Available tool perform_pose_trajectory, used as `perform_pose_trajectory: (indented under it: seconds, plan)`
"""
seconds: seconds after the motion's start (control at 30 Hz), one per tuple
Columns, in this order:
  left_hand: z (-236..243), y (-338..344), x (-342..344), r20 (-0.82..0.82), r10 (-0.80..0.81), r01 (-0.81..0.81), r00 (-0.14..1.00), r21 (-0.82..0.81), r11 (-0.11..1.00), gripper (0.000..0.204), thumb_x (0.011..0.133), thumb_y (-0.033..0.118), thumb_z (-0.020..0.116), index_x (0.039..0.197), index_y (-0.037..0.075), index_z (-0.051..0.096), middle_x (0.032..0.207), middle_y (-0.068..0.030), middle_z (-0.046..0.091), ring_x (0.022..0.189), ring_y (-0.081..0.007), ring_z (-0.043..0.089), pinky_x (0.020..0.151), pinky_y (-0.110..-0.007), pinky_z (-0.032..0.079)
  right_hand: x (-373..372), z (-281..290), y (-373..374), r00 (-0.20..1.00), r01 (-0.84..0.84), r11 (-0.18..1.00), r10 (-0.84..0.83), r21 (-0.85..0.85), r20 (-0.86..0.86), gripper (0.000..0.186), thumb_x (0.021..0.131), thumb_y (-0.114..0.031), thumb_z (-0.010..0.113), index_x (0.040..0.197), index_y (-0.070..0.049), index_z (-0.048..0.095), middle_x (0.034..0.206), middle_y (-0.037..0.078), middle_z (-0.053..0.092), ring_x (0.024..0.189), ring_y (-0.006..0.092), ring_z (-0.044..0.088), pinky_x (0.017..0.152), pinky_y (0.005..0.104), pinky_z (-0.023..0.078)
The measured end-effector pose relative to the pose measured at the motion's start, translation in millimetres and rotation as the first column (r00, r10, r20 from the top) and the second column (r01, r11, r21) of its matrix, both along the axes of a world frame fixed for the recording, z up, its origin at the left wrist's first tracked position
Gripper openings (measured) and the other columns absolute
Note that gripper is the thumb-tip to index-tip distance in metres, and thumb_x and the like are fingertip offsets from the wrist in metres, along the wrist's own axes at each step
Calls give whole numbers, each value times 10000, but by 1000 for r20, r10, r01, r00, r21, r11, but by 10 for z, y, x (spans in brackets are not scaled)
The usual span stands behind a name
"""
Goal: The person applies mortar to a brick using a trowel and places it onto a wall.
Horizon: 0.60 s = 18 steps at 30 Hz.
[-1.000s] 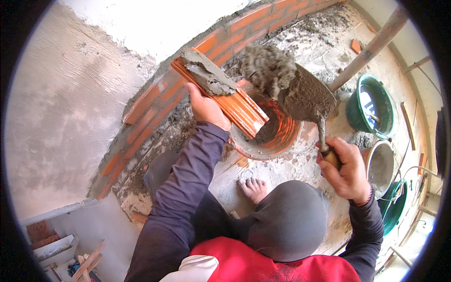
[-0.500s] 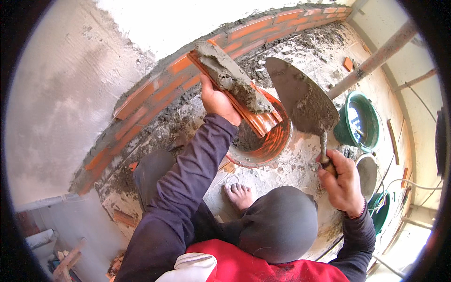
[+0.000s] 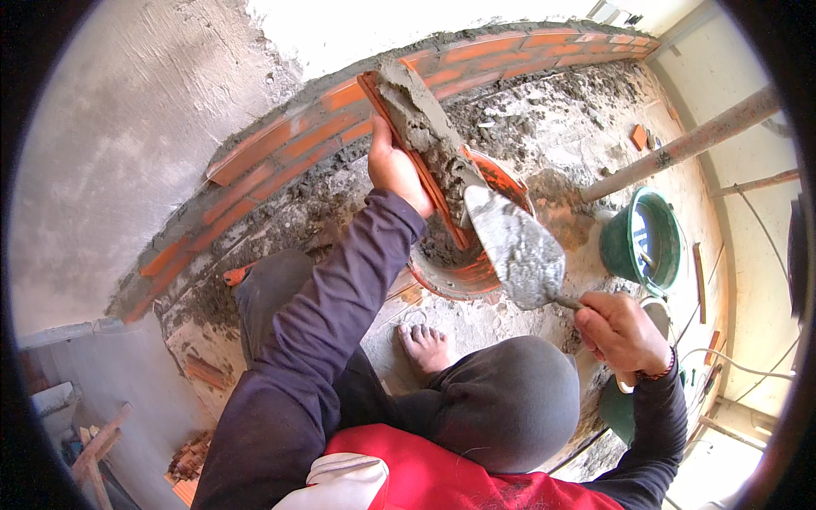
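Observation:
My left hand (image 3: 398, 172) is closed around the lower side of an orange clay brick (image 3: 433, 189), which is held tilted. A long, thick strip of wet grey mortar (image 3: 425, 127) lies along the brick's face. In my right hand (image 3: 623, 333) is the handle of a trowel (image 3: 518, 251); its broad blade, smeared with mortar, reaches left so the tip meets the near end of the mortar strip. Below the brick and partly hidden by it and the blade stands an orange tub (image 3: 455, 280) with mortar inside.
A low curved-looking wall of orange bricks (image 3: 319, 140) runs behind, its top coated with mortar. A green bucket (image 3: 642, 238) with water stands at right, beside a slanting pole (image 3: 688, 144). Mortar crumbs litter the floor (image 3: 561, 127). My bare foot (image 3: 424, 347) is near the tub.
The trowel has swung down and left, its blade turning from upright beside the brick to touching the mortar's near end. The brick has tipped more onto its edge. The view has shifted slightly.

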<state>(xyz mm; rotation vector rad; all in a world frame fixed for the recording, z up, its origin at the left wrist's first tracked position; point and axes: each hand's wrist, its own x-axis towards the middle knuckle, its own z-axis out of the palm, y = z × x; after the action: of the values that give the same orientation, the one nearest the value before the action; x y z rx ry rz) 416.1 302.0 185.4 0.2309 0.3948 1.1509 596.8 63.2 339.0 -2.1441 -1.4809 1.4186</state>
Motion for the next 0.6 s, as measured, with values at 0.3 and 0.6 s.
perform_pose_trajectory:
  seconds: [0.3, 0.6]
  plan:
    - [48, 126, -87, -54, -205, 208, 977, 58, 976, 575, 999, 508, 382, 1297, 43, 541, 1194, -144, 640, 985, -298, 658, 862, -445, 549, 170, -173, 90, 995, -59, 993, 67, 101, -74, 261, 988, -171, 478, 793, -7, 539, 612, 37, 500, 554, 153, 471, 548, 313, 387]
    - [79, 125, -236, 25, -546, 541, 838, 104, 835, 587, 1012, 453, 357, 1309, -29, 511, 1181, -204, 641, 997, -316, 667, 862, -437, 565, 306, -364, 309, 986, -149, 931, 165, 333, -20, 324, 988, -221, 486, 747, -5, 511, 578, 86, 438, 510, 196, 427, 507, 357, 361]
